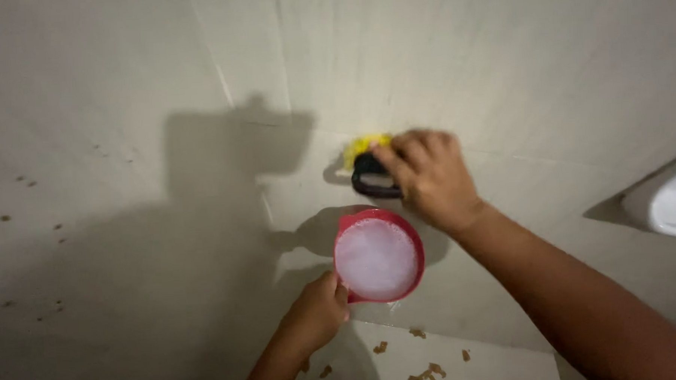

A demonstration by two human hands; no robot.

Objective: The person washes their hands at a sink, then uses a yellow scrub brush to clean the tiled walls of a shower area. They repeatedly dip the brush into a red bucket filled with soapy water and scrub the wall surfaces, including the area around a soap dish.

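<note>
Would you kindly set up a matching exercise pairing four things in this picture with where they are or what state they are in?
Things:
1. red mug
2. scrubbing brush
3. left hand
4. white fixture

States or places:
A. at the right edge of the view
B. full of white foam
C. pressed to the tiled wall under the right hand
D. gripping the mug's handle

Pairs: 1-B, 2-C, 3-D, 4-A

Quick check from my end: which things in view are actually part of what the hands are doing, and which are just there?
In use:
- right hand gripping the yellow-bristled brush against the tiled wall
- left hand holding the red mug of foamy liquid

Just there:
- white fixture at the right edge
- brown specks on the tiles
</note>
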